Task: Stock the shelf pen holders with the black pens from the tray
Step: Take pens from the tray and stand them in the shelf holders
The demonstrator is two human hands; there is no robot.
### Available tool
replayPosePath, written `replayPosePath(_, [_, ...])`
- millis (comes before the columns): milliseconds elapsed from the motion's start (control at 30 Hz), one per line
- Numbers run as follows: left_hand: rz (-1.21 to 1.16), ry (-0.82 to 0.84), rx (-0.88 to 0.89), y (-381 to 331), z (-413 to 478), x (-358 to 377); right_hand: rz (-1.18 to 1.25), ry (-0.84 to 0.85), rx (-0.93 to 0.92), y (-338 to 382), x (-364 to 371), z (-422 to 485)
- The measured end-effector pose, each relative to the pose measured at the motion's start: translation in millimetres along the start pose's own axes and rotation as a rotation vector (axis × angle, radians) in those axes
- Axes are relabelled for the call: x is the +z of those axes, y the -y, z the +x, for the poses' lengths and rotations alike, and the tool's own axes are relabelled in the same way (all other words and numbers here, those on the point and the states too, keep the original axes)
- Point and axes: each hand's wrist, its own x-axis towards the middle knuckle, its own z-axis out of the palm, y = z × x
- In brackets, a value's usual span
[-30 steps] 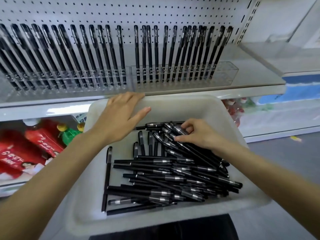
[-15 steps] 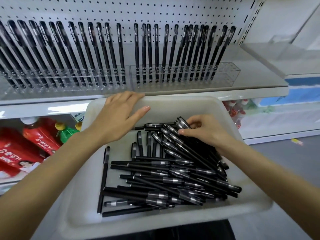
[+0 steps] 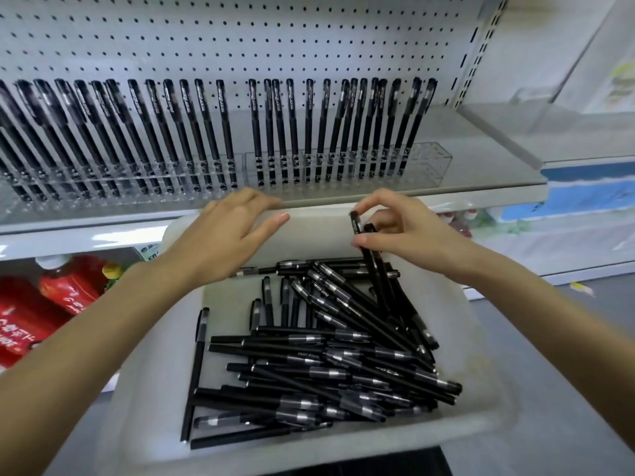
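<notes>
A white tray (image 3: 144, 400) holds a loose pile of black pens (image 3: 326, 365). My right hand (image 3: 405, 231) pinches two black pens (image 3: 372, 269) near their caps and has them tilted up, lower ends still among the pile. My left hand (image 3: 223, 242) rests with straight fingers on the tray's far rim. On the shelf above, clear pen holders (image 3: 422, 163) carry long rows of upright black pens (image 3: 292, 132). The rightmost holder's end slots stand empty.
The grey shelf board (image 3: 481, 156) runs on to the right of the holders, backed by white pegboard (image 3: 240, 36). Red drink bottles (image 3: 65, 290) stand on the lower shelf at left. Grey floor (image 3: 567, 338) shows at right.
My right hand has risen from the pile, lifting two pens by their cap ends toward the tray's far rim. My left hand has stayed on the rim.
</notes>
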Motion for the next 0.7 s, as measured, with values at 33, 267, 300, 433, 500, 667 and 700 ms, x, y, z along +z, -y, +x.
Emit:
replayPosePath(33, [-0.01, -0.013, 0.009, -4.4, 1.3, -2.2, 0.018, -0.016, -0.028, 3.2, -4.5, 0.5])
replayPosePath(267, [0.016, -0.048, 0.088, -38.7, 28.8, -12.3, 0.107, -0.146, -0.151, 20.8, -46.4, 0.8])
replayPosePath(300, [0.032, -0.039, 0.11, -43.8, 35.2, -13.1, 0.114, -0.169, -0.159, 22.7, -54.8, 1.4])
replayPosePath(433, [0.071, 0.005, 0.169, -66.7, 62.3, -12.0, 0.153, -0.303, -0.187, 26.3, -95.5, 9.2])
replayPosePath(500, [0.095, 0.015, 0.2, -77.4, 75.3, -6.5, 0.177, -0.397, -0.199, 25.1, -115.2, 15.7])
replayPosePath(667, [0.145, 0.059, 0.246, -95.9, 101.2, 12.2, 0.28, -0.573, -0.185, 16.5, -149.4, 38.4])
replayPosePath(700, [0.15, 0.062, 0.25, -97.9, 105.3, 15.7, 0.298, -0.588, -0.182, 14.5, -153.1, 43.7])
